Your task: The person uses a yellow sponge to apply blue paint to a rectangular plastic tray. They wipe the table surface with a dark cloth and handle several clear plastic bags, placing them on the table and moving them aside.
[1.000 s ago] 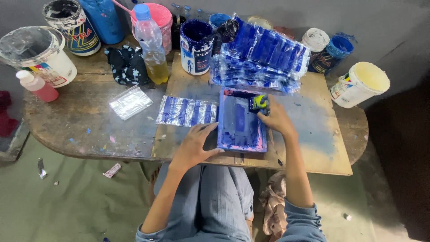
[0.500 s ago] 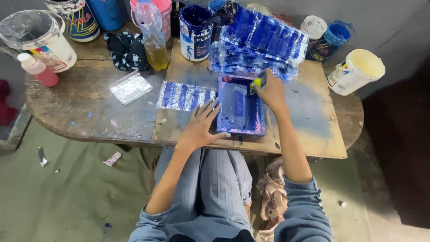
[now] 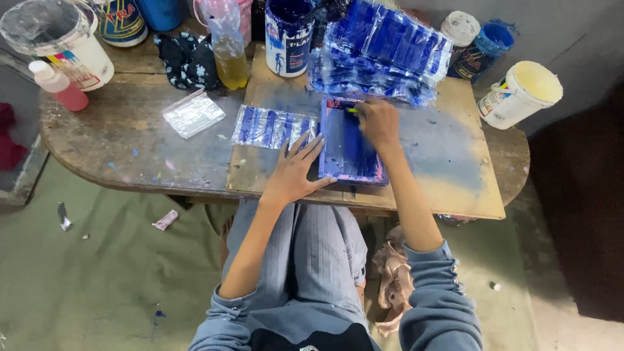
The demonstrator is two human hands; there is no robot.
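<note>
The left hand (image 3: 294,170) lies flat with fingers spread, its fingertips pressing the left edge of a blue-inked printing frame (image 3: 348,144) on the wooden board (image 3: 455,162). The right hand (image 3: 378,121) is closed over the frame's far end, seemingly pinching a small yellow-tipped tool (image 3: 351,110), though most of it is hidden under the fingers. Just left of the left hand lies a clear bag striped with blue print (image 3: 270,127); further left rests an unprinted clear bag (image 3: 193,113). Beyond the right hand sits a pile of printed blue bags (image 3: 383,52), with a blue paint can (image 3: 289,27) beside it.
</note>
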